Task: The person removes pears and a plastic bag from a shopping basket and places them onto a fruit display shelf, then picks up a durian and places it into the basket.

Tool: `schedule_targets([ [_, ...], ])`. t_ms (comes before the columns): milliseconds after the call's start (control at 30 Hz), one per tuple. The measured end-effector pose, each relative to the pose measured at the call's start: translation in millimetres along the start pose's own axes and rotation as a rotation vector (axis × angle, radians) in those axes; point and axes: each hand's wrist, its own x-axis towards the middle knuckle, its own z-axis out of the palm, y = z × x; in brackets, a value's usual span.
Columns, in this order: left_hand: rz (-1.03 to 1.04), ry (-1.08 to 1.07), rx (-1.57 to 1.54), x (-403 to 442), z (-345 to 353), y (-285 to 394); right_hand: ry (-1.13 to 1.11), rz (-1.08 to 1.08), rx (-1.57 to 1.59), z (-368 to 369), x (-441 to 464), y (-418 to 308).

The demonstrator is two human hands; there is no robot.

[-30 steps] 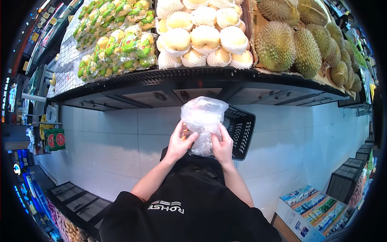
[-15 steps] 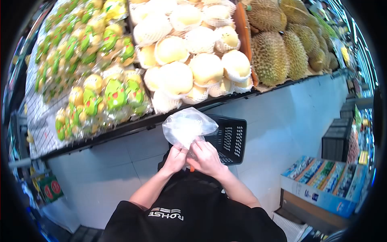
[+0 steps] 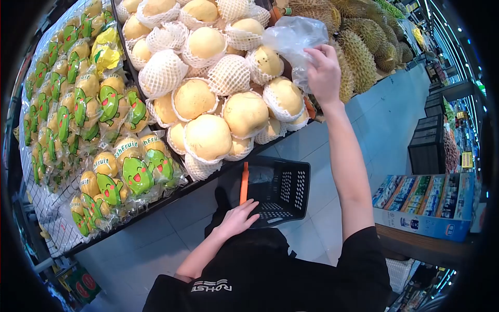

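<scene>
A clear plastic bag (image 3: 296, 39) hangs from my right hand (image 3: 325, 73), its fingers pinched on the bag's edge, over the border between yellow fruits and durians. My right arm is stretched far forward. My left hand (image 3: 236, 221) is low, fingers apart, at the near rim of a black shopping basket (image 3: 293, 190). The basket's orange handle (image 3: 244, 182) stands just beyond those fingers; I cannot tell whether they touch it. Something clear and crinkled lies inside the basket. Large round yellow fruits (image 3: 208, 136) in white foam nets are piled ahead of me.
Bagged yellow fruits (image 3: 138, 171) with green cartoon labels fill the left of the stand. Durians (image 3: 356, 60) lie at its right. A blue display box (image 3: 416, 208) of small packs stands at the right, with black crates (image 3: 426, 145) beyond it on the pale tiled floor.
My hands have parted. The right hand has carried the bag forward and right above the fruit; the left has let go and opened beside the basket. The view has shifted.
</scene>
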Motion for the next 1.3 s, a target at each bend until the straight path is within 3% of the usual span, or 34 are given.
schedule_targets([
  [33, -0.006, -0.018, 0.003, -2, 7, -7, -0.003, -0.149, -0.251, 7, 7, 4],
  [200, -0.054, -0.012, 0.034, 3, 13, -10, -0.133, -0.384, -0.271, 30, 16, 31],
  [300, -0.128, 0.021, -0.014, 5, 16, -10, -0.577, -0.118, -0.117, 24, 21, 35],
  [400, -0.170, 0.048, -0.165, 7, 24, -13, -0.678, -0.030, 0.017, 18, 25, 29],
  [467, -0.162, 0.126, -0.165, 9, 29, -11, -0.686, -0.108, -0.046, 25, 22, 34],
  [567, -0.168, 0.163, -0.155, 9, 36, -10, -0.899, 0.038, -0.120, 42, 22, 39],
  [700, -0.168, 0.205, -0.156, 9, 40, -8, -0.888, 0.114, 0.100, 52, 14, 52],
  [867, -0.232, 0.143, -0.124, 13, 42, -12, -0.865, 0.226, 0.158, 53, 8, 61],
  [933, -0.228, 0.247, -0.310, 14, 53, -29, -0.721, 0.119, 0.173, 33, 2, 47],
  [967, -0.313, 0.273, -0.448, 16, 49, -19, -0.487, 0.162, 0.238, 32, -14, 46],
  [1000, -0.308, 0.316, -0.493, 16, 50, -21, -0.480, 0.206, 0.240, 21, -32, 38],
  [1067, -0.298, 0.416, -0.359, 17, 53, -27, -0.151, 0.339, 0.503, -6, -73, 22],
  [1133, -0.411, 0.415, -0.266, 16, 49, -24, -0.059, 0.438, 0.579, -33, -134, 3],
  [1200, -0.454, 0.379, -0.165, 14, 48, -30, -0.172, 0.589, 0.505, -42, -213, -3],
  [1267, -0.543, 0.235, -0.368, 15, 46, -28, -0.336, 0.829, 0.521, -41, -297, -14],
  [1300, -0.492, 0.177, -0.329, 14, 51, -36, -0.409, 0.881, 0.525, -35, -340, -19],
])
